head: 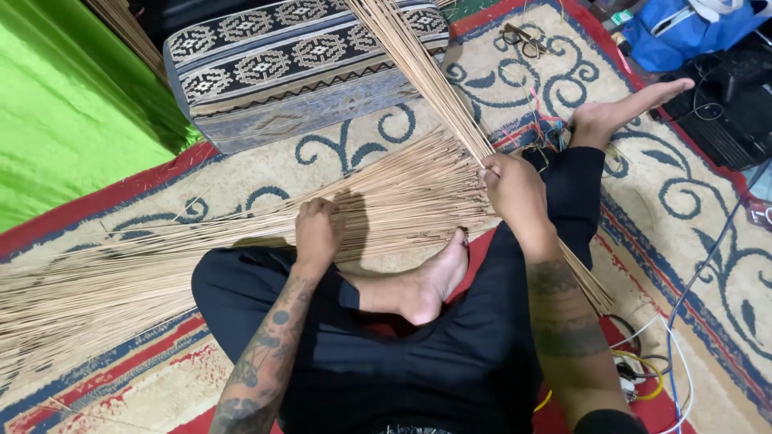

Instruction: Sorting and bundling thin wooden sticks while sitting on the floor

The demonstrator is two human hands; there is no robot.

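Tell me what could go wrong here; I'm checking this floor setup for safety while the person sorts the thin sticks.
1. The left hand presses only part of the fanned sticks; loose ones may slide across the patterned rug.
2. The right hand grips the bundle where long sticks rise toward the camera, so the tips could poke the face.
3. Cables lie beside the right knee and might snag sticks or a foot.

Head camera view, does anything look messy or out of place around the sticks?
Loose cables lie tangled on the rug by the person's right side. The thin sticks fan out neatly under the left hand and right hand; nothing looks broken.
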